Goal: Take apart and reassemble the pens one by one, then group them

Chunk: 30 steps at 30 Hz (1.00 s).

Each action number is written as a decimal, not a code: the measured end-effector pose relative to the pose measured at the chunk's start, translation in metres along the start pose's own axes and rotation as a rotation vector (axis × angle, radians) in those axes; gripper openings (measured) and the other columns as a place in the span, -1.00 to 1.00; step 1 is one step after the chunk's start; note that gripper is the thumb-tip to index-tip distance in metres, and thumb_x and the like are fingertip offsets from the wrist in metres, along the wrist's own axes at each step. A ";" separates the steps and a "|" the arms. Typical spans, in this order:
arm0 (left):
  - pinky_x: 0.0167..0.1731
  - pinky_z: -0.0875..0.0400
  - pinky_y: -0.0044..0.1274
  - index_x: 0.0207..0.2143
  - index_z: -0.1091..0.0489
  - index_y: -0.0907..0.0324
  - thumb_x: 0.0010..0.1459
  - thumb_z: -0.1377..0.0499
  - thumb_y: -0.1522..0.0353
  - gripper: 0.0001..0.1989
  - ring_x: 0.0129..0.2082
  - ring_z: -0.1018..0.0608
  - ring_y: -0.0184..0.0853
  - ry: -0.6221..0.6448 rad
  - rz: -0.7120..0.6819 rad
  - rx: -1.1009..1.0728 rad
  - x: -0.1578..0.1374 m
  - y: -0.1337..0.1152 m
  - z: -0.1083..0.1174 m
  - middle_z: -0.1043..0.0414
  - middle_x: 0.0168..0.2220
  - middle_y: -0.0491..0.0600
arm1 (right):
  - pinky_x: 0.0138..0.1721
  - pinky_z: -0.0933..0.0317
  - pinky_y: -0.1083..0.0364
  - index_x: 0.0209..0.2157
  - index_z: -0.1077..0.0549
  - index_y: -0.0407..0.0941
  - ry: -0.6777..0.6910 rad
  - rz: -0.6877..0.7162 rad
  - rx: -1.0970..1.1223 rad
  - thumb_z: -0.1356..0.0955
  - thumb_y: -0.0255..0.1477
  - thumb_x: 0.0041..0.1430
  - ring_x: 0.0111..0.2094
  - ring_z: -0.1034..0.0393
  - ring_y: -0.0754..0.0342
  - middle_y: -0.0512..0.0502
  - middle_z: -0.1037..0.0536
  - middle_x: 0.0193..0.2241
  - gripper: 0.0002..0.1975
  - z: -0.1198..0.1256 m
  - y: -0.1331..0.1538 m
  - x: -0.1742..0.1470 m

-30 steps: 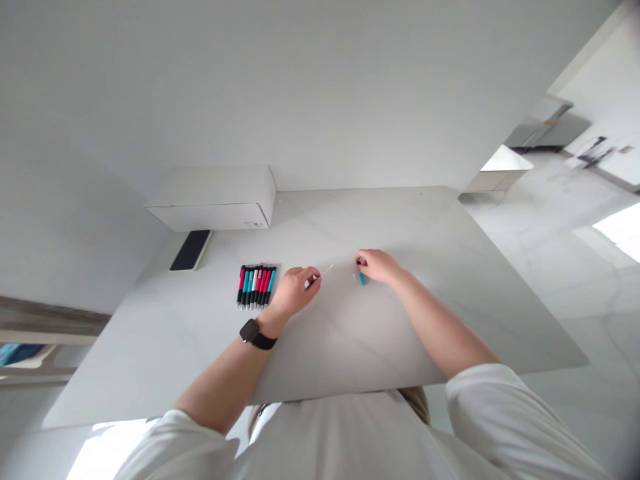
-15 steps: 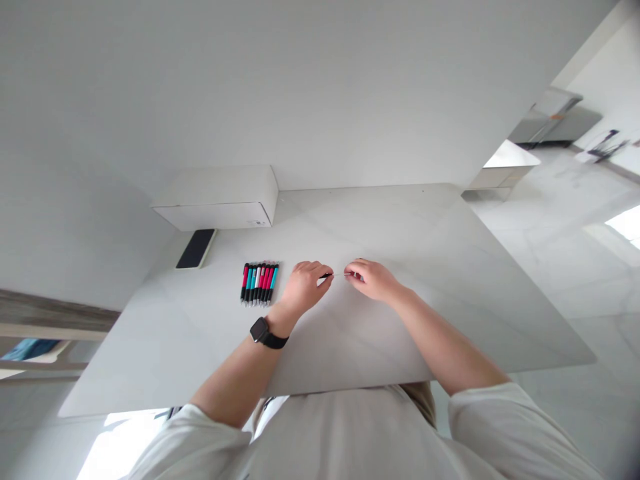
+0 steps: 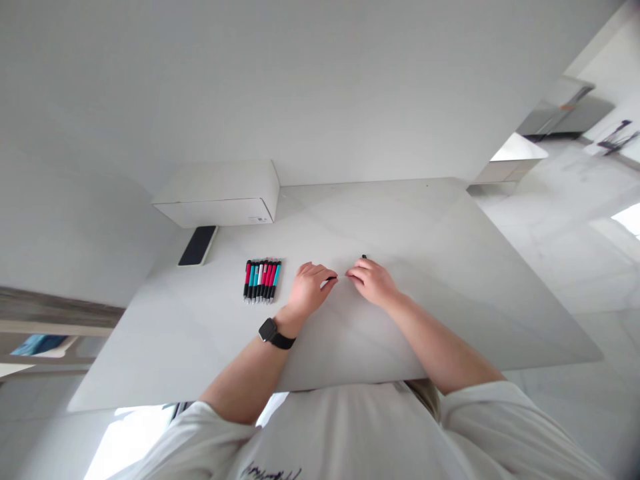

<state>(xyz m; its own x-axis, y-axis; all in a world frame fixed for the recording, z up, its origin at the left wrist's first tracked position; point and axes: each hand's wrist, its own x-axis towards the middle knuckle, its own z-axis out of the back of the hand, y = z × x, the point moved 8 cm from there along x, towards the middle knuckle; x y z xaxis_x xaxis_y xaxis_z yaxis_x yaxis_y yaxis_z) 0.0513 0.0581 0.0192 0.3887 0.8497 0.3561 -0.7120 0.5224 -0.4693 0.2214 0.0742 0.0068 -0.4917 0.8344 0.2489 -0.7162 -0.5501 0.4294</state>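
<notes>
My left hand [image 3: 309, 288], with a black watch [image 3: 269, 329] on its wrist, pinches a dark pen part [image 3: 330, 278] between thumb and fingers. A thin pale rod, like a pen refill [image 3: 342, 277], spans the short gap to my right hand [image 3: 371, 280], whose fingertips are closed on its other end. A small black piece [image 3: 364, 256] sticks out past the right fingers; the rest of it is hidden by the hand. Left of my left hand, several click pens [image 3: 262, 281] in red, teal and white with black grips lie side by side in a row.
A white box [image 3: 215, 212] stands at the back left against the wall. In front of it lies a phone [image 3: 198, 246], dark face up. The white marbled table [image 3: 410, 227] has its right edge beside a tiled floor.
My right hand has come slightly closer to my left, and the gap with the pale rod is shorter. The black piece now shows beyond my right fingers. The view has shifted a little.
</notes>
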 end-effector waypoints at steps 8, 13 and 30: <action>0.27 -0.23 -0.18 -0.14 -0.56 0.02 0.39 -0.20 0.26 -0.86 -0.15 -0.60 -0.20 -0.050 0.056 -0.012 -0.003 0.013 0.010 -0.62 -0.20 -0.02 | 0.01 -0.29 0.03 -0.13 -0.62 0.00 -0.061 -0.041 0.035 -0.30 -0.40 0.43 -0.09 -0.45 -0.04 -0.15 -0.55 -0.16 -0.78 0.013 -0.015 -0.002; 0.21 -0.30 -0.22 -0.17 -0.54 0.04 0.38 -0.19 0.29 -0.88 -0.16 -0.58 -0.20 -0.074 0.085 -0.029 -0.002 0.018 0.012 -0.60 -0.22 -0.01 | 0.00 -0.31 0.05 -0.14 -0.61 0.00 -0.110 -0.091 0.122 -0.31 -0.37 0.42 -0.10 -0.47 -0.01 -0.14 -0.56 -0.13 -0.80 0.021 -0.024 -0.002; -0.05 -0.46 -0.36 -0.25 -0.49 0.10 0.30 -0.21 0.37 -0.94 -0.19 -0.59 -0.22 -0.148 0.166 -0.142 -0.002 0.026 0.024 -0.56 -0.27 -0.01 | -0.34 -0.31 0.11 -0.22 -0.47 -0.06 -0.258 -0.492 0.788 -0.38 0.09 0.20 -0.41 -0.37 0.08 -0.03 -0.50 -0.40 -0.53 0.016 -0.082 -0.002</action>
<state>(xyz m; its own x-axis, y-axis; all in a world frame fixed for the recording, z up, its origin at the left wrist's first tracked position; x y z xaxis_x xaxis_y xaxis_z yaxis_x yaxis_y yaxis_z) 0.0179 0.0684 0.0252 0.1761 0.9105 0.3741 -0.6658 0.3901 -0.6360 0.2892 0.1186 -0.0148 -0.0343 0.9990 0.0284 -0.2291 -0.0355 0.9727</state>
